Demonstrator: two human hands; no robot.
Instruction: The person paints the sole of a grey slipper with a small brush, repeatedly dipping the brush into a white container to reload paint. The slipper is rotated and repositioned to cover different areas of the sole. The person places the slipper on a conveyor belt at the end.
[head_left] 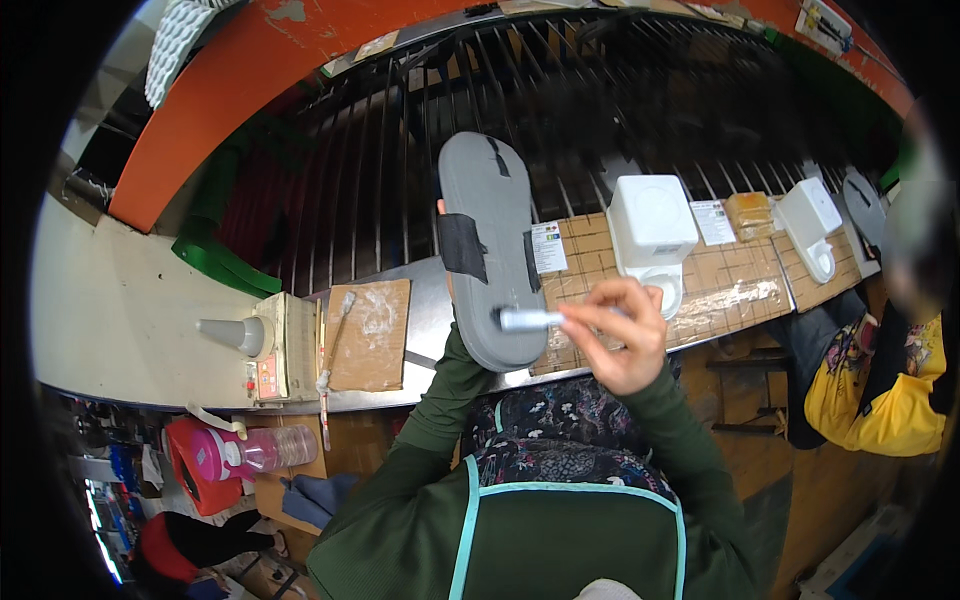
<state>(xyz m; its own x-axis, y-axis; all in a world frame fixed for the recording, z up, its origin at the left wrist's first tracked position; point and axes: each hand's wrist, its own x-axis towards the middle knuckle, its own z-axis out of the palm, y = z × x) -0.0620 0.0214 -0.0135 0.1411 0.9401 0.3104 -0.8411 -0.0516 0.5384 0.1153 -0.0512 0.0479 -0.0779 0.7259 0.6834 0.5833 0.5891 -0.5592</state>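
A grey sandal sole [490, 275] is held up in front of me, its long side pointing away. Black strap ends [463, 247] lie folded flat on its face: a wide one on the left, a narrower one on the right, a short one near the far tip. My left hand [441, 207] grips the sole from behind; only bits of finger show past its left edge. Pinched in my right hand [628, 335] is a small brush [528, 320] with a pale handle. Its dark tip meets the near part of the sole, or hovers just over it; I cannot tell which.
Dark metal rollers [370, 170] run behind the bench. White containers [652, 215] stand on cardboard at right, beside a yellowish block [748, 215]. At left are a stained cardboard piece [370, 335], a long brush [335, 340] and a grey cone [228, 333]. A person in yellow [880, 410] sits right.
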